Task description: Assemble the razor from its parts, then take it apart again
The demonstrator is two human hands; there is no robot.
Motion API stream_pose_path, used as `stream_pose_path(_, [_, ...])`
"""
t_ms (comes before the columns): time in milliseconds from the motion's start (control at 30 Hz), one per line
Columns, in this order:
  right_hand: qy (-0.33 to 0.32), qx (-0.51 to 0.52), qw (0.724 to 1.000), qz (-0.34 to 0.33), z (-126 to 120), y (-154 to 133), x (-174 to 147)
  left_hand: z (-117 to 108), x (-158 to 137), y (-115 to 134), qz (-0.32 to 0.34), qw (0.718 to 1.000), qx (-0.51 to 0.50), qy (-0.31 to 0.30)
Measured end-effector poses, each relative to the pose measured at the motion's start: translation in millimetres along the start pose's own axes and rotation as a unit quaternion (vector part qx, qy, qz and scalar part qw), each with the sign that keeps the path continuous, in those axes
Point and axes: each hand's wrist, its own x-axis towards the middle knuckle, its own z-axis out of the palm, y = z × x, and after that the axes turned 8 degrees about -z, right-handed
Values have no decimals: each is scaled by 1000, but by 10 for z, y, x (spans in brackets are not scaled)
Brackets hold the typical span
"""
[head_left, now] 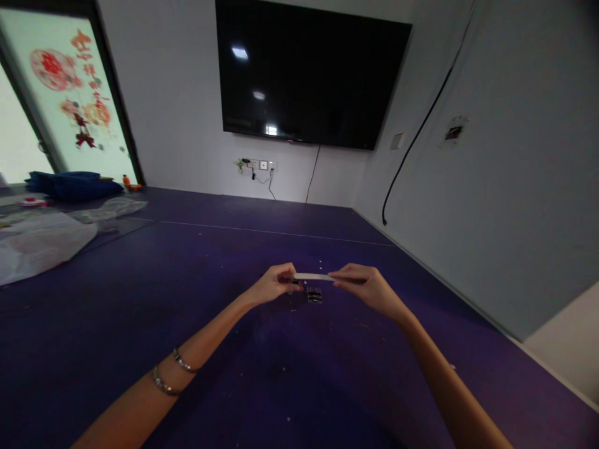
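A thin, pale flat strip [312, 277] is stretched level between my two hands, seen nearly edge-on, so its kind does not show. My left hand [276, 284] pinches its left end, and something small and dark shows under those fingers. At the other end, the fingertips of my right hand [362, 284] are closed on the strip. Just below it, on the purple surface, lies a small dark object with light markings [314, 295], too small to name. Tiny white bits are scattered around it.
A wall-mounted television [313, 72] hangs ahead, above sockets [263, 165] with cords. A black cable [416, 134] dangles along the right wall. Clear plastic sheeting [44, 243] and a dark blue cloth bundle [72, 186] lie at left, near a decorated glass door [70, 81].
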Motion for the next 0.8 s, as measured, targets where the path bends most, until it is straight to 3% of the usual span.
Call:
stream_pose_path(167, [20, -20, 999, 19, 9, 28, -2, 6, -1, -7, -1, 1000, 3, -6])
stream_pose_path(333, [-14, 3, 1000, 8, 10, 36, -1, 9, 1, -20, -10, 1000, 3, -8])
stream_pose_path(467, [10, -12, 1000, 19, -1, 32, 1, 13, -6, -4, 0, 1000, -4, -15])
stream_pose_path(667, [-32, 21, 999, 22, -39, 34, -2, 15, -4, -2, 1, 1000, -17, -17])
stream_pose_path(800, [-1, 5, 999, 34, -35, 50, -3, 25, -13, 5, 7, 999, -29, -22])
